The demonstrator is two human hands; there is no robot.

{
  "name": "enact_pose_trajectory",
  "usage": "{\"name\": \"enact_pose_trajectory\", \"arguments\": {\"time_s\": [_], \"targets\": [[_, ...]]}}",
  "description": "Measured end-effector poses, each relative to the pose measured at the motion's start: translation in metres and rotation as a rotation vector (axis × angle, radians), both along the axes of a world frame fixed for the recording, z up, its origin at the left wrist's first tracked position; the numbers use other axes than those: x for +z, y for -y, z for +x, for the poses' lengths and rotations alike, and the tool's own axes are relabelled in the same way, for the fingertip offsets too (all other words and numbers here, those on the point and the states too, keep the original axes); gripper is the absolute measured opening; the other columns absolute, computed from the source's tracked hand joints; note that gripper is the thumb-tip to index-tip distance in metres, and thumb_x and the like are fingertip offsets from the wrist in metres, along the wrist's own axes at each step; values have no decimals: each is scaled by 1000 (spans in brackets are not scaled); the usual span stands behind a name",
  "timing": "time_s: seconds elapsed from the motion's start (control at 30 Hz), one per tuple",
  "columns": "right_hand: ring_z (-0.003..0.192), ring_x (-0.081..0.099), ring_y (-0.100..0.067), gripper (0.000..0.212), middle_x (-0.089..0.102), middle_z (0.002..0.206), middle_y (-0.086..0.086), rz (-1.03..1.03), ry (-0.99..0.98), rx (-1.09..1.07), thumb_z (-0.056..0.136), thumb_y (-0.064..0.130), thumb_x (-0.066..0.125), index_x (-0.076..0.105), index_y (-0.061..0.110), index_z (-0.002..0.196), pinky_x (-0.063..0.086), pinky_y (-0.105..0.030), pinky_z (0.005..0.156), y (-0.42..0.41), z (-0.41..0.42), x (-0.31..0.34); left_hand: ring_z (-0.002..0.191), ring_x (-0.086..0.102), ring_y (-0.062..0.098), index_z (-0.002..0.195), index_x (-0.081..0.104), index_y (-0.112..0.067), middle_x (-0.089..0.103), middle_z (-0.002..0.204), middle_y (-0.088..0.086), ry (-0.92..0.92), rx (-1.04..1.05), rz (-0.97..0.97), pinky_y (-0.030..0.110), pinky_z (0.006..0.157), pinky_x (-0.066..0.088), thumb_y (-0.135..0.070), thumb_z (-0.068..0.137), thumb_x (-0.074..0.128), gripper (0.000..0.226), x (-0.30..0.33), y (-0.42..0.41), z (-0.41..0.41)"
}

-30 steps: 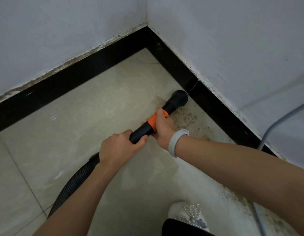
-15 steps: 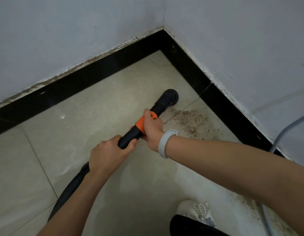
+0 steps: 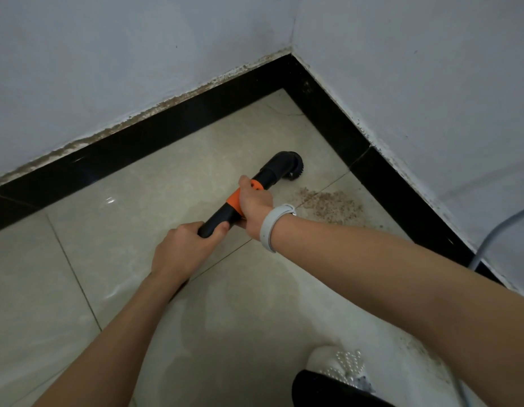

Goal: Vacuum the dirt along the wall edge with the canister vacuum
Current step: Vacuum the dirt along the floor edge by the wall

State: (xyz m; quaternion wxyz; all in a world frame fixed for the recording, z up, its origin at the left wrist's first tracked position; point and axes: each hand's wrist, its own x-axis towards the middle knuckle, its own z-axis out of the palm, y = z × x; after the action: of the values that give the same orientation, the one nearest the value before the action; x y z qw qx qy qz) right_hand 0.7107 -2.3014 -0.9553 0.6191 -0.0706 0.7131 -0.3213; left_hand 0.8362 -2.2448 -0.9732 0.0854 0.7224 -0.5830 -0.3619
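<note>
Dirt patch (image 3: 331,205) sits on the floor tile (image 3: 166,186) near the right-hand black baseboard (image 3: 401,201), with more specks trailing along that edge toward the lower right; the round brush nozzle (image 3: 287,165) is just beside the patch on its corner side, looks tipped and not on it. Both grips are closed on the black wand (image 3: 222,215): right hand (image 3: 253,204) wraps the orange collar (image 3: 235,199), left hand (image 3: 181,248) holds the rear end. Step looks like mid-pass repositioning; next move calls for dropping the nozzle flat onto the patch and sweeping along the baseboard, minding the grey cable (image 3: 495,233) by the wall.
</note>
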Motion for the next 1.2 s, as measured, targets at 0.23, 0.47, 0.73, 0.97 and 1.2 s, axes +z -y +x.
{"name": "enact_pose_trajectory", "arguments": {"time_s": [0.23, 0.47, 0.73, 0.97, 1.2], "targets": [[91, 58, -29, 39, 49, 87, -7, 60, 115, -74, 92, 37, 54, 40, 11, 117, 57, -41, 70, -33, 4, -8, 52, 57, 20, 62, 53, -17, 56, 53, 0, 34, -127, 39, 29, 52, 40, -60, 80, 51, 47, 6, -19, 20], [102, 60, -31, 38, 52, 108, -13, 53, 252, -122, 92, 34, 55, 40, 10, 119, 56, -46, 81, -56, 25, -6, 49, 48, 10, 60, 44, -25, 48, 50, -6, 243, -193, -78, 25, 46, 27, -56, 82, 52, 40, 10, -43, 41], [101, 60, -28, 37, 54, 99, -8, 76, 295, -65, 92, 37, 54, 42, 11, 116, 56, -42, 80, -77, 51, -6, 52, 47, 14, 57, 41, -26, 47, 49, -8, 268, -176, -54, 25, 48, 27, -48, 82, 60, 38, 9, -61, 72], [88, 60, -24, 34, 54, 86, -5, 67, 219, -35, 93, 38, 52, 47, 10, 110, 57, -41, 78, -81, 45, -12, 52, 48, 13, 58, 44, -26, 49, 50, -7, 219, -172, -37, 25, 47, 27, -64, 71, 43, 40, 7, -67, 68], [92, 62, -28, 26, 55, 85, -6, 18, 96, -17, 95, 38, 51, 45, 14, 87, 57, -39, 68, -59, 13, -8, 52, 47, 7, 56, 44, -23, 50, 52, -5, 157, -116, -33, 25, 47, 25, -63, 78, 51, 47, -4, -50, 30]]}}
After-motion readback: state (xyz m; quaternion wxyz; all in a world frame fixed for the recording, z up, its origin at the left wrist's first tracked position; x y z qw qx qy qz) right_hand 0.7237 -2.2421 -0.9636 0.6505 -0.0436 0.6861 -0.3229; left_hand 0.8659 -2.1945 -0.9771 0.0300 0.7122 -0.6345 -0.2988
